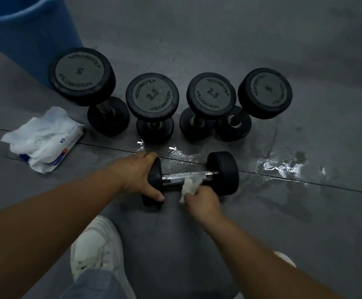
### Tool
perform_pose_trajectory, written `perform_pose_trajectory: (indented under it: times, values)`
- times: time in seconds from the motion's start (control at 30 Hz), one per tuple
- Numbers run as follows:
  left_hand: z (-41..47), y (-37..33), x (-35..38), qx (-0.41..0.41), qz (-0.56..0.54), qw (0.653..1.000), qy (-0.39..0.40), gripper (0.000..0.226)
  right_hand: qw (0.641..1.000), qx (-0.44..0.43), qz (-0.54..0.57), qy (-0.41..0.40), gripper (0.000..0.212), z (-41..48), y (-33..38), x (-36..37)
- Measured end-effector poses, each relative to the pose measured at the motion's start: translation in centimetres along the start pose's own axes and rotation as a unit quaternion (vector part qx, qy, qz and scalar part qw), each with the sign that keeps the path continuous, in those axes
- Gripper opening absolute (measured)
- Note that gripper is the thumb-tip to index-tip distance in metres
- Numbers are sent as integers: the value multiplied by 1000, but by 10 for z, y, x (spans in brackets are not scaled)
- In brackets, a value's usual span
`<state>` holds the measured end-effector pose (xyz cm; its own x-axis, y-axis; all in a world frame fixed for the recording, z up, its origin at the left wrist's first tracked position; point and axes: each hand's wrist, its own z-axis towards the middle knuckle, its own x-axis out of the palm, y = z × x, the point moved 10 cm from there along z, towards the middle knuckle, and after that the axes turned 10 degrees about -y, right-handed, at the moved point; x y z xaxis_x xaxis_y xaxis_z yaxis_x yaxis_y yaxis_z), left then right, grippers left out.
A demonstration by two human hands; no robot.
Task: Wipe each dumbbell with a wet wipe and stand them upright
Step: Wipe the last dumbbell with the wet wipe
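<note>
Floor [262, 223], grey, with a seam running across it.

1. Lying dumbbell [225, 172]: black heads, chromed handle, on its side along the seam, nearest the person. No number is readable on it.
2. Left hand [139, 175]: fingers and thumb curl over the rim of the lying dumbbell's left head, gripping it.
3. Right hand [201, 200]: holds a bunched wet wipe [189, 186] pressed against the handle.
4. Upright dumbbells, four in a row beyond the seam. From the left they are marked "5" [79, 72], "2.5" [152, 96], "2.5" [211, 94] and "5" [265, 89]. Each top face carries raised lettering around its rim that looks like "TECHNOGYM", only partly legible.
5. Wipe pack [44, 139]: white with blue print too small to read, open, with tissue spilling out, left of the row.
6. Blue bucket [24, 29]: far left corner, just behind the left "5".
7. Wet patch [281, 167]: glistening along the seam, right of the lying dumbbell.
8. White shoe [98, 244]: near edge.
</note>
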<state>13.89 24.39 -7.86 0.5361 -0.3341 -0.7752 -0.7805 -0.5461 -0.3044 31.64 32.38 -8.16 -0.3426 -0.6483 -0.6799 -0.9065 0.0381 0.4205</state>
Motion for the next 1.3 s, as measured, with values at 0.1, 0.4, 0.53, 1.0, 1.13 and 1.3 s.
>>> perform_pose_trajectory:
  times: [0.1, 0.4, 0.53, 1.0, 1.13, 1.3]
  values:
    - [-1, -1, 1, -1, 0, 1000, -2, 130, 844, 282, 452, 56, 13, -8, -17, 43]
    - [2, 3, 2, -7, -3, 1000, -7, 122, 956, -250, 15, -151, 7, -3, 82, -16]
    - [0, 3, 6, -5, 8, 1000, -13, 126, 876, -423, -220, -76, 13, -25, 92, 29]
    - [-24, -16, 8, 43, 23, 996, -79, 131, 854, -407, -312, -92, 8, -7, 70, -2]
    - [-35, -19, 9, 96, 44, 993, -43, 128, 845, -415, -327, -81, 22, -34, 77, 11]
    - [-38, -10, 18, 70, 5, 997, -12, 133, 904, -295, -290, -107, 24, -4, 49, -18]
